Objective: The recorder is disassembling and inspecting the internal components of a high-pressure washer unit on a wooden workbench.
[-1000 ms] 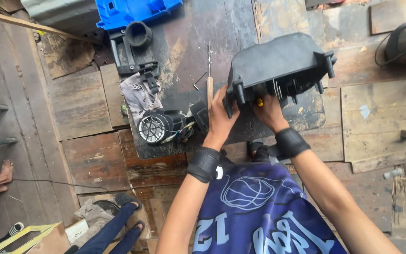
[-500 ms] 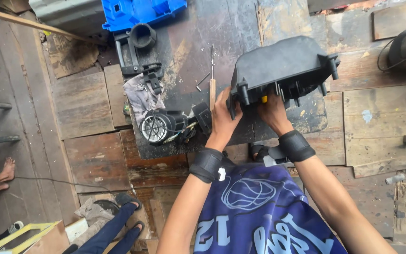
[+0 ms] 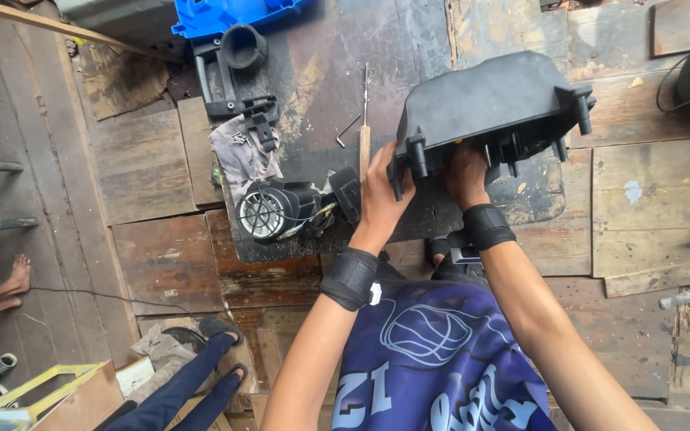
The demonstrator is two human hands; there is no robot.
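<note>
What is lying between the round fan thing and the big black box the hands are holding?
In the head view, a wooden-handled screwdriver lies between the round fan motor and the black housing, beside the left hand.

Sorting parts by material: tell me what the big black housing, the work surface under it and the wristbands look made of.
Black housing: apparently moulded plastic, matte, with cast-in pegs and ribs.
Work surface: probably dark sheet metal, stained and rust-streaked; uncertain.
Wristbands: seemingly soft black fabric or neoprene, slightly creased.
</note>
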